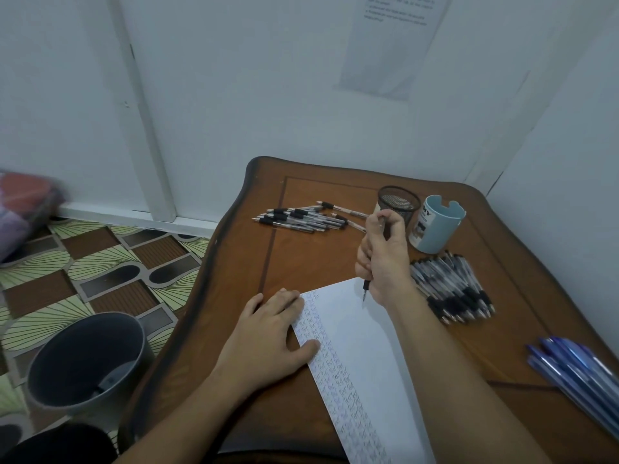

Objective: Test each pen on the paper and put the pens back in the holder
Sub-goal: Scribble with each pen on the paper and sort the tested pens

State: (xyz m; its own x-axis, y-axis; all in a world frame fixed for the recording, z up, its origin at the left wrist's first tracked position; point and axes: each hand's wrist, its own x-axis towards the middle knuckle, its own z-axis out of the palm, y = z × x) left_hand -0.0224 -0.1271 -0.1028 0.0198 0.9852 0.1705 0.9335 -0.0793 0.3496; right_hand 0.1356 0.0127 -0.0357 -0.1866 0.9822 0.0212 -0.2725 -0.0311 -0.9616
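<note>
A white paper (365,349) lies on the wooden table (301,262), its left strip covered in small scribbles. My left hand (271,333) lies flat on the paper's left edge. My right hand (382,259) grips a black pen (366,288) upright, tip just over the paper's far corner. A black mesh holder (398,205) and a pale blue holder (435,226) stand behind that hand. Black-grip pens lie in a pile (301,217) at the far left and in a second pile (452,289) to the right.
Several blue pens (576,370) lie at the table's right edge. A grey bin (87,360) stands on the patterned floor left of the table. White walls close in behind and to the right, with a sheet (392,41) taped up.
</note>
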